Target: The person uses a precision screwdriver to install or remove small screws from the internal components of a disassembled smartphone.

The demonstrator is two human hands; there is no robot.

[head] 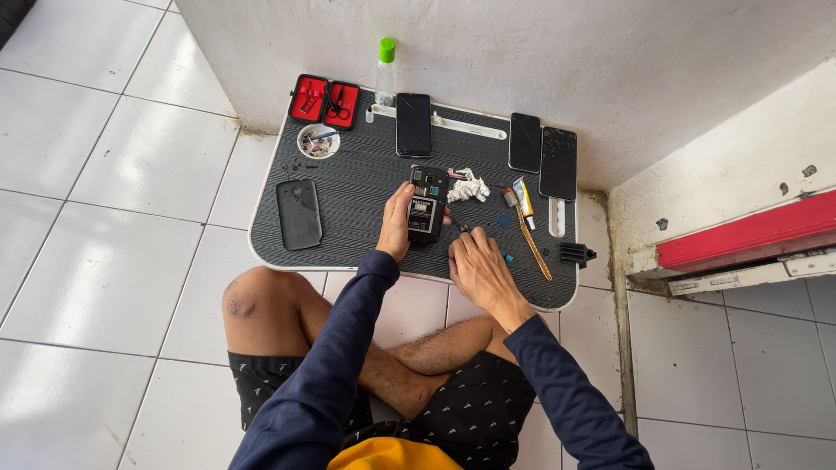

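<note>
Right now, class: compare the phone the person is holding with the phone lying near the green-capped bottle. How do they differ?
The held phone lies back-up with its cover off and its insides exposed; the phone by the bottle lies closed, a plain dark slab. The left hand grips the held phone, while nothing touches the other. The held phone sits nearer the person. Both are dark and rest lengthwise on the ribbed tray.

Left hand (397, 222) extended forward, fingers curved inward, thumb uppermost, right hand (478, 268) lower and nearer the body, fingers bunched in what looks like a pinch, both forearms in dark blue sleeves, bare legs crossed beneath.
</note>
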